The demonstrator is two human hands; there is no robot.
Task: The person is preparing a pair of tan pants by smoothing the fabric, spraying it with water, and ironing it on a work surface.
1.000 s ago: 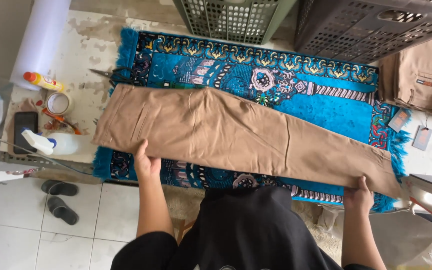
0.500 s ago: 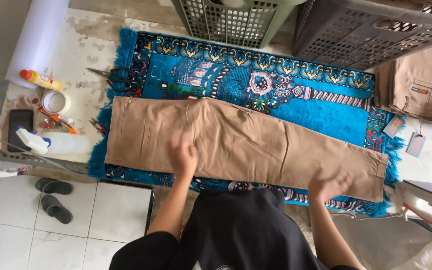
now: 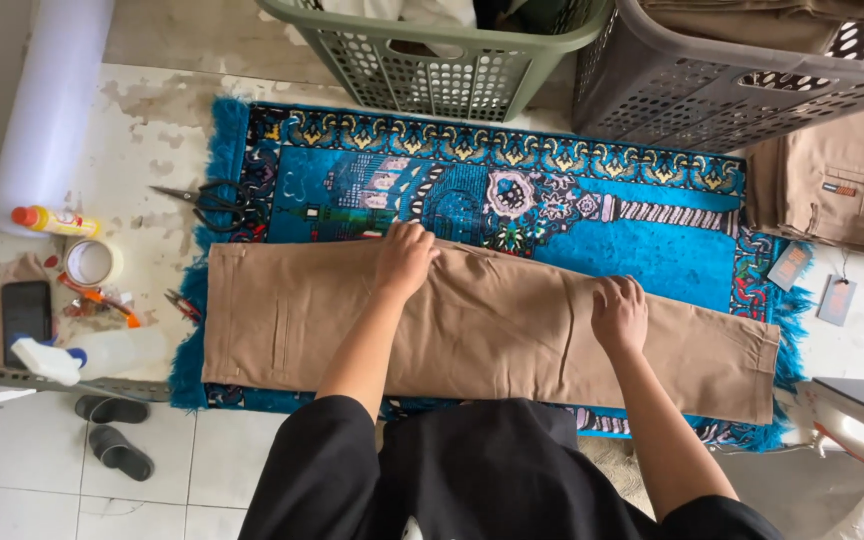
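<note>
A pair of tan trousers [image 3: 492, 335] lies folded lengthwise and flat on a blue patterned rug [image 3: 512, 190], waist to the left. My left hand [image 3: 404, 258] rests palm down on the far edge of the trousers near their middle. My right hand [image 3: 619, 312] presses flat on the leg part further right. Neither hand grips the cloth.
A green basket [image 3: 432, 50] and a grey basket [image 3: 742, 70] stand behind the rug. Folded tan trousers [image 3: 842, 185] are stacked at right, an iron [image 3: 857, 420] lower right. Scissors [image 3: 207, 200], a tape roll [image 3: 90, 262], a phone [image 3: 26, 312], a spray bottle [image 3: 92, 355] and sandals [image 3: 112, 430] lie at left.
The trousers went from slanted to straight along the rug. Both hands left the near edge and moved up onto the cloth, the left one to its far edge.
</note>
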